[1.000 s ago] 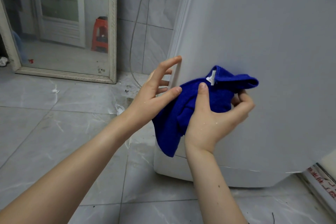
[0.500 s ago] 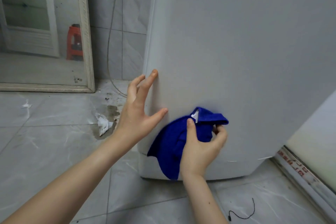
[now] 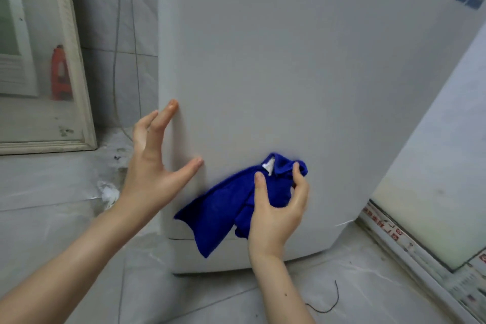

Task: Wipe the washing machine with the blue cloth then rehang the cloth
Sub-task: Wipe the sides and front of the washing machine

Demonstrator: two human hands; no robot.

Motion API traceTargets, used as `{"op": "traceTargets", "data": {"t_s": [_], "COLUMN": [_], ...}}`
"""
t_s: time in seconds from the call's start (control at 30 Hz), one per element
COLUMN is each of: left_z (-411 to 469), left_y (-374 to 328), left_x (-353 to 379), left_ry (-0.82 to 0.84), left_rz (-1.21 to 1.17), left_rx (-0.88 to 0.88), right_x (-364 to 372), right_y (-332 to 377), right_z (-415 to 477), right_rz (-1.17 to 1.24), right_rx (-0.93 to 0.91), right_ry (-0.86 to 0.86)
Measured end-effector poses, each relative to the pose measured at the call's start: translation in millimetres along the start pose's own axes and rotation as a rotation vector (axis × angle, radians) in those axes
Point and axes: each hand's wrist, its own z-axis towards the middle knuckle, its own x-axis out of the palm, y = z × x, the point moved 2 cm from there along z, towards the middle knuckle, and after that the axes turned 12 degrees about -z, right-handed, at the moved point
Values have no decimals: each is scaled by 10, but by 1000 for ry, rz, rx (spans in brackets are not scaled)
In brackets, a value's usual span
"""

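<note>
Head view, right hand [image 3: 276, 214] gripping blue cloth [image 3: 218, 208]; left hand [image 3: 150, 166] (splayed) touching washer [image 3: 289, 60]

At five o'clock the right hand [image 3: 276, 208] grips the bunched cloth [image 3: 223, 208] against the washer [image 3: 302, 73]. At ten o'clock of it the left hand [image 3: 152, 163] spreads straight fingertips [image 3: 172, 107] on the washer's corner edge. A mirror [image 3: 76, 87], seemingly, leans at nine o'clock.

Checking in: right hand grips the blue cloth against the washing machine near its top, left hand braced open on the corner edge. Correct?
Not quite. In the head view the right hand grips the blue cloth against the washing machine low down, near its base, not near its top. The left hand is braced open on the corner edge, as stated.
</note>
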Motion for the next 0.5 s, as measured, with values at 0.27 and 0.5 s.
{"op": "traceTargets", "data": {"t_s": [0.27, 0.5], "left_z": [-30, -48], "left_y": [-24, -50], "left_x": [24, 100], "left_ry": [-1, -5], "left_rz": [11, 32], "left_rx": [-18, -48], "right_x": [-74, 48], "right_y": [-71, 240], "right_z": [-17, 247], "right_rz": [-53, 56], "right_rx": [90, -54], "right_ry": [31, 2]}}
